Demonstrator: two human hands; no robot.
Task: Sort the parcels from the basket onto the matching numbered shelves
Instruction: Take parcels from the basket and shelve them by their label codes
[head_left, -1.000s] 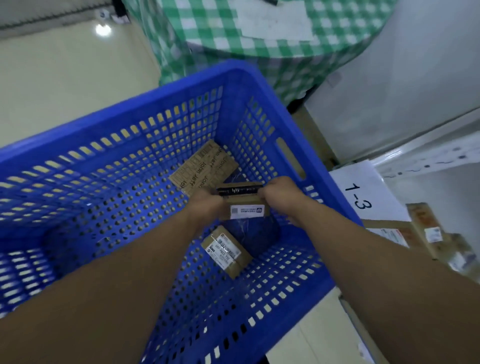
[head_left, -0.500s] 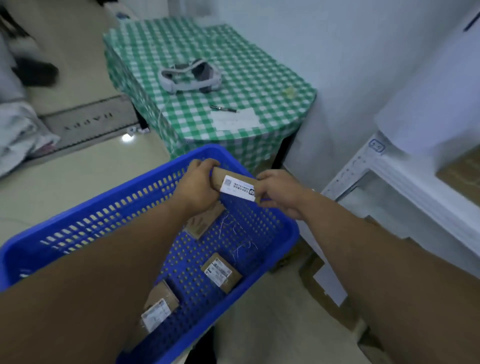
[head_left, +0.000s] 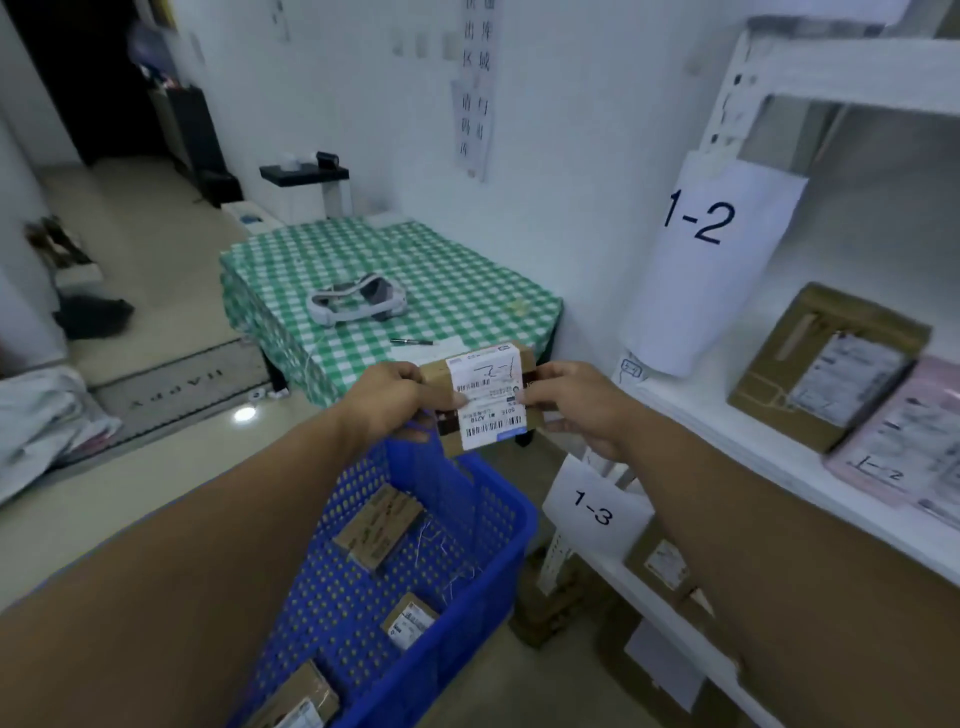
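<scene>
My left hand (head_left: 395, 402) and right hand (head_left: 576, 410) hold the small brown cardboard parcel (head_left: 483, 400) between them, above the far end of the blue perforated plastic basket (head_left: 498, 525), in which three more cardboard parcels (head_left: 377, 525) lie. Behind it stands the green checked table (head_left: 457, 280). To my right is the white metal shelving (head_left: 727, 431), with flat cardboard boxes (head_left: 826, 364) on it.

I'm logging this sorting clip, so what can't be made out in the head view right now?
Held parcel, head view: label print too small; left hand and right hand cover its ends.
Nearest parcel in blue basket: cut by bottom edge.
Pink parcel: cut by right edge.
Boxes by the 1-3 sign: behind the right forearm.
</scene>
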